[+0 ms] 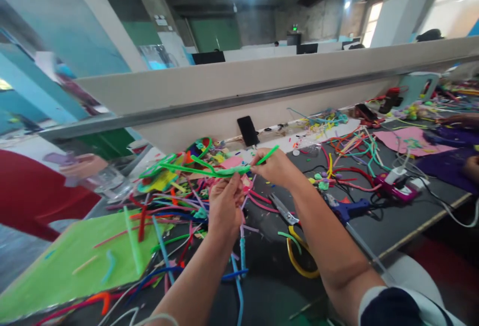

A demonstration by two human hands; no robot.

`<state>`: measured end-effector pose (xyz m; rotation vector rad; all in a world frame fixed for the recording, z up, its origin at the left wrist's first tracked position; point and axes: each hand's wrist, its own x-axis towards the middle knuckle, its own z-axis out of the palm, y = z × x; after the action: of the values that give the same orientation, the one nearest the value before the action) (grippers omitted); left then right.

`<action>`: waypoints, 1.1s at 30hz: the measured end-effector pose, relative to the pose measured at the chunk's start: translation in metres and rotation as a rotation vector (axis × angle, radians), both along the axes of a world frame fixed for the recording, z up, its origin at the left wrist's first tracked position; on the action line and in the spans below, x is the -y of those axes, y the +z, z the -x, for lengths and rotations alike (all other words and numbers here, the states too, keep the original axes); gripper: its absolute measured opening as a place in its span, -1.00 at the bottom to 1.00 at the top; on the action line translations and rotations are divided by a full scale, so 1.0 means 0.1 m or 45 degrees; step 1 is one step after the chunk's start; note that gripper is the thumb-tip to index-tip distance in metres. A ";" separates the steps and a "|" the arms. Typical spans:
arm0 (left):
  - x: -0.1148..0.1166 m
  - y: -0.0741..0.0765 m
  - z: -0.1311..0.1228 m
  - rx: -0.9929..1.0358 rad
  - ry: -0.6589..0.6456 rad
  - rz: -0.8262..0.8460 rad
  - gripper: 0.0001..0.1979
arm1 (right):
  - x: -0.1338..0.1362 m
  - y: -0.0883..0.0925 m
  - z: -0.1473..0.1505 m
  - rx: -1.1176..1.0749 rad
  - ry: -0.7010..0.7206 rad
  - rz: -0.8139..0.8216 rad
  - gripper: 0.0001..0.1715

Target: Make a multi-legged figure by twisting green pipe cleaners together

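Note:
Several bright green pipe cleaners (187,168), joined along part of their length, are held up above the cluttered table. My left hand (225,203) pinches them from below near the middle. Just to the right, my right hand (275,167) closes on the same bundle, and one green end sticks out past its fingers. To the left the strands fork into loose ends. Beneath my hands lies a tangle of coloured pipe cleaners (168,206). Scissors with yellow and red handles (290,253) rest near my right forearm, which covers part of them.
A phone (247,130) leans against the low partition (209,89). A blue glue gun (352,208) and a magenta power strip (398,188) with cables lie right. Left are a green sheet (75,246) and a clear bottle (108,178). Another person's hand (471,167) shows at far right.

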<state>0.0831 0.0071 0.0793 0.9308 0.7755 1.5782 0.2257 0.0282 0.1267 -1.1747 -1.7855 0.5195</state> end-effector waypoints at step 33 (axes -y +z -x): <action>-0.02 -0.03 -0.03 -0.033 0.009 0.051 -0.54 | -0.05 -0.02 -0.28 -0.039 0.157 0.135 -0.93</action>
<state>0.0860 0.0095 0.0767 0.9215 0.8266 1.5542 0.2541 0.0335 0.1249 -1.1268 -1.8302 0.7086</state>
